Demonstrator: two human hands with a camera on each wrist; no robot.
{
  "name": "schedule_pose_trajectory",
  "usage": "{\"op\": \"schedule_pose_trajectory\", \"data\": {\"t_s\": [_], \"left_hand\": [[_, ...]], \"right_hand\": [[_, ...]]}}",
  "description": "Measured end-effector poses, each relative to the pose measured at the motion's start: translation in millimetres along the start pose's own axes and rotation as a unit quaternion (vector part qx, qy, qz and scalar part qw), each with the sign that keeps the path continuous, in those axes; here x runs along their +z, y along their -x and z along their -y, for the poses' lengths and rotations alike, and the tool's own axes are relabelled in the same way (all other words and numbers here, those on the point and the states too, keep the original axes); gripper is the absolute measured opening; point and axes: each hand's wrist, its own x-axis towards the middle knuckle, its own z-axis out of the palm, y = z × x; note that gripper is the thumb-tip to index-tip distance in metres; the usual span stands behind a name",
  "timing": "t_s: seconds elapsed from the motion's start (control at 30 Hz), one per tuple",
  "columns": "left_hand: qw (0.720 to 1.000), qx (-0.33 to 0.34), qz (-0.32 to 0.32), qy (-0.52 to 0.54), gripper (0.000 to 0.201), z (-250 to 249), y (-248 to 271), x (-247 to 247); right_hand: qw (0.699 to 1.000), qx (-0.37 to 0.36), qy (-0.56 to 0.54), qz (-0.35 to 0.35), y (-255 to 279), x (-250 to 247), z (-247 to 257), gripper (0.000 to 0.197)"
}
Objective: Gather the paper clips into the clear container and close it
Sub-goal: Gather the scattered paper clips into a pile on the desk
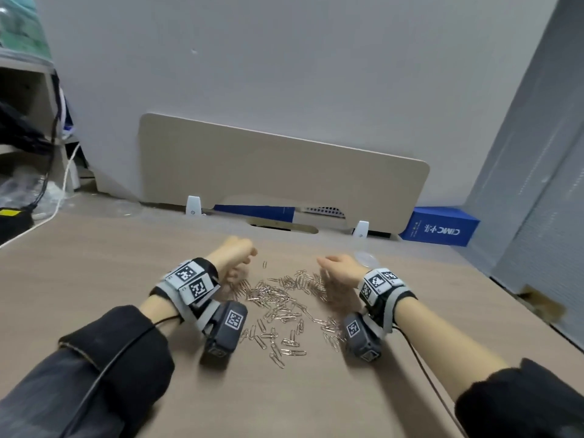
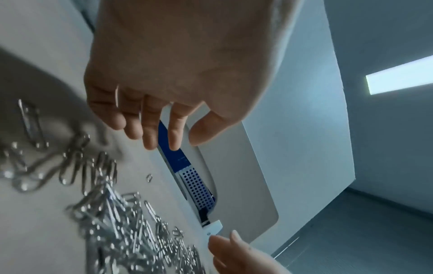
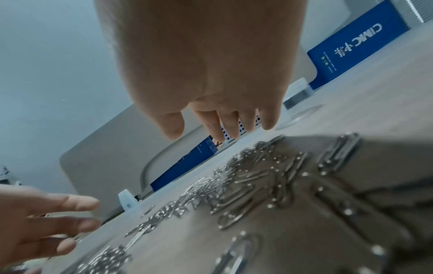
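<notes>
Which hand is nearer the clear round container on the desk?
Right. The right hand sits just beside the clear container; the left hand is across the paper clips, farther away.

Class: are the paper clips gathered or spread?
Spread: the paper clips lie scattered on the desk between both hands, none contained.

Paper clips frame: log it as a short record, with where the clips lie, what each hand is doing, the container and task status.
clips: paper clips scattered loose on the desk, one stray clip beyond the pile
left hand: left hand at the pile's left edge, fingers loosely bent, holding nothing
right hand: right hand at the pile's right edge, fingers relaxed, holding nothing
container: clear round piece behind the right hand; lid or body, cannot tell
status: no clips gathered yet
background: blue box
</notes>
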Motion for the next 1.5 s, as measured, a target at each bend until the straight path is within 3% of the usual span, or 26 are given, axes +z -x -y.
{"op": "schedule_pose_trajectory", "data": {"t_s": [0.13, 0.3, 0.43, 0.57, 0.8, 0.97, 1.1, 1.2, 1.3, 1.5], "left_hand": [[0.992, 0.054, -0.029, 0.111, 0.017, 11, -7, 9], [0.973, 0.026, 0.004, 0.228, 0.022, 17, -8, 5], [0.965, -0.004, 0.006, 0.262, 0.019, 17, -12, -9], [0.963, -0.028, -0.018, 0.267, 0.016, 20, -16, -23], [0.941, -0.055, -0.009, 0.334, 0.022, 24, -19, -48], [0.93, -0.063, 0.022, 0.36, 0.021, 23, -11, -51], [0.923, -0.069, 0.027, 0.378, 0.019, 21, -7, -57], [0.926, -0.073, 0.006, 0.371, 0.017, 24, -7, -66], [0.947, -0.078, 0.019, 0.311, 0.016, 26, -5, -65], [0.973, -0.071, 0.107, 0.19, 0.018, 22, 2, -49]], "right_hand": [[0.996, 0.0, 0.059, 0.065, -3, 7, -1, 0.07], [0.988, -0.058, 0.096, 0.109, 12, 20, 7, 0.069], [0.989, -0.078, 0.04, 0.115, 11, 21, 29, 0.063], [0.989, -0.085, 0.076, 0.093, -15, 26, 63, 0.063], [0.951, -0.118, 0.234, 0.162, -27, 56, 85, 0.076], [0.938, -0.137, 0.228, 0.223, -1, 54, 79, 0.075], [0.936, -0.24, 0.208, 0.153, 12, 69, 109, 0.066], [0.913, -0.323, 0.189, 0.16, 15, 92, 128, 0.05], [0.907, -0.345, 0.194, 0.145, 19, 100, 126, 0.044], [0.915, -0.359, 0.168, 0.073, 29, 77, 87, 0.01]]}}
